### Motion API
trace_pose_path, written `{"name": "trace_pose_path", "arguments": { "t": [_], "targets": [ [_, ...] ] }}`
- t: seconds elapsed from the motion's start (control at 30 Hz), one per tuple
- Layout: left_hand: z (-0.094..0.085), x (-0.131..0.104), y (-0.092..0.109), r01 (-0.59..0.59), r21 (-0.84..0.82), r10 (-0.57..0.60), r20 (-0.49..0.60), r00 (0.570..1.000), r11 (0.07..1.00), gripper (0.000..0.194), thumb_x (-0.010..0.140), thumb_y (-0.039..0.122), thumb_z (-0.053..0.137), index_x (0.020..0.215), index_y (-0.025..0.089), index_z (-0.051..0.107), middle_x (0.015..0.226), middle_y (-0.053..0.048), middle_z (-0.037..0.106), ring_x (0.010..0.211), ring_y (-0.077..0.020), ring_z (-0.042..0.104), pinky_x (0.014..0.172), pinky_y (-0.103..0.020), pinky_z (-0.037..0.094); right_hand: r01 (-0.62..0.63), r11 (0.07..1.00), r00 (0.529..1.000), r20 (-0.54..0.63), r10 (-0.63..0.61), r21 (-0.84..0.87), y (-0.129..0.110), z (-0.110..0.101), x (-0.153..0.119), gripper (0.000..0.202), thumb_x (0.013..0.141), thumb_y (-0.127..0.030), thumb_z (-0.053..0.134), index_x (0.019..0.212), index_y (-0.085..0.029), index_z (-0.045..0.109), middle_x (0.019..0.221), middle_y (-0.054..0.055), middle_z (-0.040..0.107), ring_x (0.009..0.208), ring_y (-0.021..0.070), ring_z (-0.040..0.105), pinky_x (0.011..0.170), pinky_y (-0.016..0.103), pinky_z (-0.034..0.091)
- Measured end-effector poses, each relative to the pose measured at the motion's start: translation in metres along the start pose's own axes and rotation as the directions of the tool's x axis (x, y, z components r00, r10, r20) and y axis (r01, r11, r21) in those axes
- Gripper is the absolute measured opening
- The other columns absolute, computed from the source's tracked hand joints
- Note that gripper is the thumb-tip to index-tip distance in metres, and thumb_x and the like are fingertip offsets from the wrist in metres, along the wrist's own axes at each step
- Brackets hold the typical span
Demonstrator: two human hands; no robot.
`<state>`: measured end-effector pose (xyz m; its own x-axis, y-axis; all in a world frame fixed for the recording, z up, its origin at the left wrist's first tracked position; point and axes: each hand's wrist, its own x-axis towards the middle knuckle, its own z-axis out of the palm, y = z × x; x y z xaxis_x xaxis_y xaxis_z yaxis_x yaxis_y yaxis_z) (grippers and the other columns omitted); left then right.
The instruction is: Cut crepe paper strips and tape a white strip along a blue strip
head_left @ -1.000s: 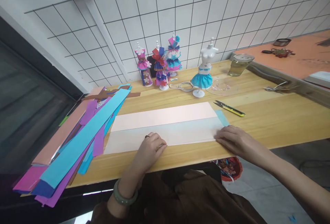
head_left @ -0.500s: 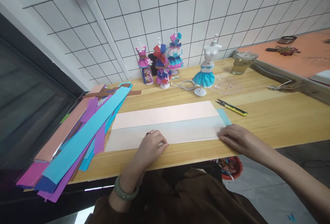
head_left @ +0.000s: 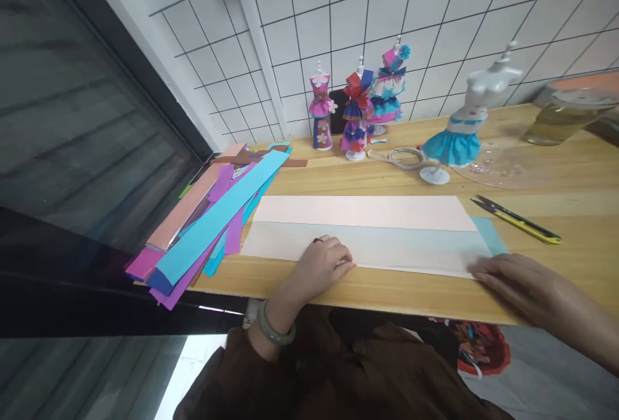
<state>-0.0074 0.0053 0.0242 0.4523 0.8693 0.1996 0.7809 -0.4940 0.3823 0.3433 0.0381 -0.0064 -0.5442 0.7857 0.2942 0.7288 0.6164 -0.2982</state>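
A long pale pink sheet of paper (head_left: 387,211) lies flat in front of me, with a crosswise line along its middle. Its near half has a bluish tint, and a light blue piece (head_left: 491,234) sticks out from under its right end. My left hand (head_left: 325,264) rests on the near edge, left of the middle, its fingers curled and closed on the paper. At the near right corner my right hand (head_left: 520,281) pinches the edge between thumb and fingers. Yellow-handled thread snips (head_left: 520,221) lie beyond that hand.
Coloured paper strips (head_left: 220,220) are piled at the left. Several dressed mini mannequins (head_left: 358,113) stand by the tiled wall, and another in a blue skirt (head_left: 452,146) stands nearer. Tape rolls (head_left: 406,159), a clear dish (head_left: 503,168) and a cup (head_left: 561,117) are at the back.
The view has swung left, so everything sits further right in the picture. Both hands keep their places on the sheet's near edge.
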Motion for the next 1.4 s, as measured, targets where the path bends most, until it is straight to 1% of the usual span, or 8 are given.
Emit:
{"name": "trace_pose_path", "arguments": {
  "t": [0.2,0.33,0.6,0.7,0.8,1.07,1.27,1.4],
  "targets": [
    [0.007,-0.011,-0.001,-0.063,0.056,0.063,-0.003,0.998,0.996,0.019,0.082,0.032,0.048,0.086,0.023,0.064,0.081,-0.004,0.051,0.081,-0.0163,0.046,0.077,-0.033,0.035,0.052,0.996,0.998,0.034,-0.054,0.067,-0.005,-0.008,-0.009,0.019,0.08,-0.036,0.048,0.09,-0.031,0.063,0.095,0.005,0.062,0.095,0.023,0.056,0.076,0.035,0.051],
    [0.008,-0.021,-0.001,-0.089,0.094,0.092,-0.032,0.995,0.992,0.019,0.081,0.031,0.047,0.09,0.026,0.064,0.09,-0.006,0.052,0.086,-0.0183,0.045,0.079,-0.036,0.035,-0.037,0.996,0.996,0.087,0.03,0.078,0.0,-0.017,-0.017,0.021,0.081,-0.034,0.047,0.091,-0.029,0.064,0.101,0.005,0.059,0.098,0.0209,0.054,0.08,0.031,0.049],
    [0.01,-0.017,0.009,-0.103,0.065,0.108,-0.074,0.991,0.993,0.021,0.08,0.026,0.049,0.098,0.021,0.059,0.095,-0.008,0.055,0.093,-0.0209,0.047,0.08,-0.039,0.039,-0.224,0.938,0.968,-0.175,0.182,-0.264,0.038,-0.026,0.01,0.032,0.084,-0.033,0.041,0.101,-0.013,0.059,0.105,0.013,0.06,0.099,0.0236,0.054,0.088,0.034,0.041],
    [0.017,-0.01,0.02,-0.13,0.031,0.132,-0.089,0.987,0.991,0.025,0.081,0.025,0.048,0.104,0.019,0.054,0.102,-0.01,0.056,0.1,-0.0226,0.047,0.084,-0.042,0.04,-0.255,0.907,0.966,-0.128,0.224,-0.334,0.047,-0.024,0.025,0.039,0.087,-0.032,0.034,0.113,-0.011,0.053,0.114,0.016,0.055,0.102,0.0247,0.052,0.088,0.034,0.04],
    [0.027,-0.001,0.037,-0.174,-0.003,0.173,-0.077,0.982,0.985,0.03,0.082,0.027,0.047,0.11,0.019,0.05,0.112,-0.01,0.053,0.111,-0.0231,0.043,0.091,-0.044,0.038,-0.195,0.903,0.981,-0.062,0.186,-0.382,0.054,-0.02,0.033,0.04,0.087,-0.028,0.033,0.115,-0.007,0.051,0.113,0.019,0.055,0.101,0.0259,0.053,0.087,0.036,0.039],
    [0.052,0.03,0.086,-0.25,0.022,0.25,0.01,0.968,0.968,0.037,0.081,0.038,0.047,0.111,0.018,0.047,0.122,-0.01,0.048,0.12,-0.0224,0.035,0.102,-0.04,0.029,-0.146,0.879,0.985,0.017,0.172,-0.454,0.069,-0.021,0.028,0.04,0.086,-0.021,0.031,0.12,-0.005,0.044,0.112,0.021,0.055,0.101,0.028,0.051,0.081,0.035,0.041],
    [0.058,0.034,0.095,-0.333,0.05,0.332,0.031,0.943,0.942,0.029,0.081,0.034,0.049,0.105,0.018,0.05,0.12,-0.008,0.05,0.12,-0.0211,0.036,0.103,-0.037,0.028,-0.325,0.845,0.944,-0.103,0.312,-0.425,0.079,-0.03,0.011,0.044,0.081,-0.012,0.031,0.123,-0.007,0.043,0.107,0.02,0.056,0.092,0.0264,0.056,0.074,0.032,0.042],
    [0.06,0.032,0.093,-0.363,0.089,0.362,0.025,0.932,0.927,0.027,0.083,0.031,0.047,0.106,0.017,0.049,0.121,-0.008,0.049,0.121,-0.0195,0.035,0.103,-0.036,0.029,-0.447,0.851,0.894,-0.159,0.419,-0.275,0.083,-0.032,-0.006,0.038,0.084,-0.019,0.03,0.116,-0.011,0.048,0.105,0.017,0.059,0.09,0.0241,0.057,0.073,0.031,0.043]
  ]
}}
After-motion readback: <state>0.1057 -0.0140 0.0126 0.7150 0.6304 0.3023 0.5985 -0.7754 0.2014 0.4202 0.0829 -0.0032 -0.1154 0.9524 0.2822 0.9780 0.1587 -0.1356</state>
